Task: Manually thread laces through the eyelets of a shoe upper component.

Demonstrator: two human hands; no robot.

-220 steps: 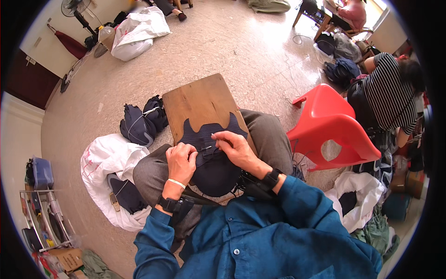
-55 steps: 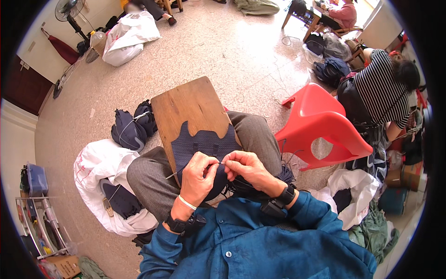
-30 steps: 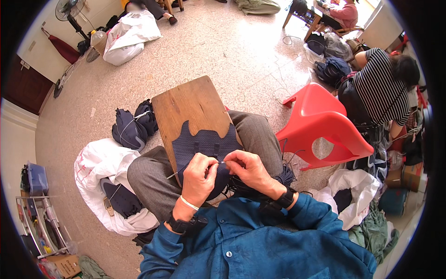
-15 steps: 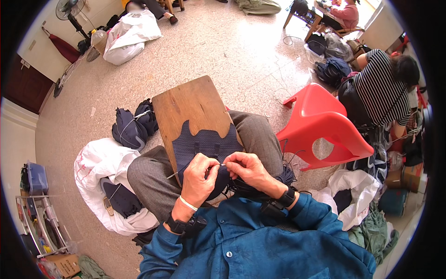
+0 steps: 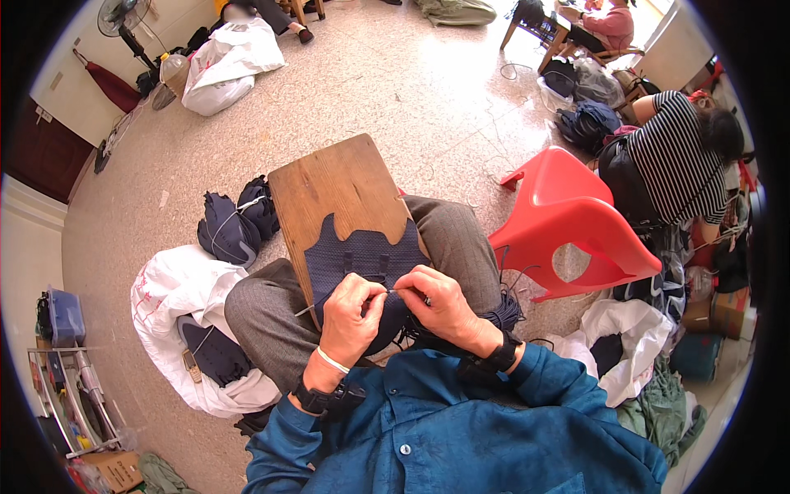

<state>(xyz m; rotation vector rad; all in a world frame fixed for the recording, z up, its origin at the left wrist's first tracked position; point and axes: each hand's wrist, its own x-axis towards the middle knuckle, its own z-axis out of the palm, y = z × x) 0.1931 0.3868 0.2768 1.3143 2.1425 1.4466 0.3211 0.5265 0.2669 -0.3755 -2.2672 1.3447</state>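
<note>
A navy textured fabric piece (image 5: 354,245), cut with two pointed corners and bearing two small dark loops, lies on a wooden board (image 5: 333,177) across my lap. Over its near edge, my left hand (image 5: 350,317) is closed in a pinch. My right hand (image 5: 444,306) pinches just beside it, the fingertips of both almost meeting. Between them runs a short bit of thin dark cord (image 5: 390,290); the rest of it is hidden by my fingers. A bundle of dark cords (image 5: 504,313) hangs by my right thigh. A thin pale rod (image 5: 304,310) sticks out at the board's left edge.
A red plastic stool (image 5: 568,222) lies tipped at my right. Tied navy bundles (image 5: 234,222) and a white sack (image 5: 185,284) are at my left. Another white sack (image 5: 634,337) sits right. A person in a striped top (image 5: 679,156) bends beyond the stool; others sit farther off.
My right hand has risen slightly and turned, its fingertips still close to the left hand's. A shiny pale tip seen between the fingers earlier no longer shows. The fabric stays put.
</note>
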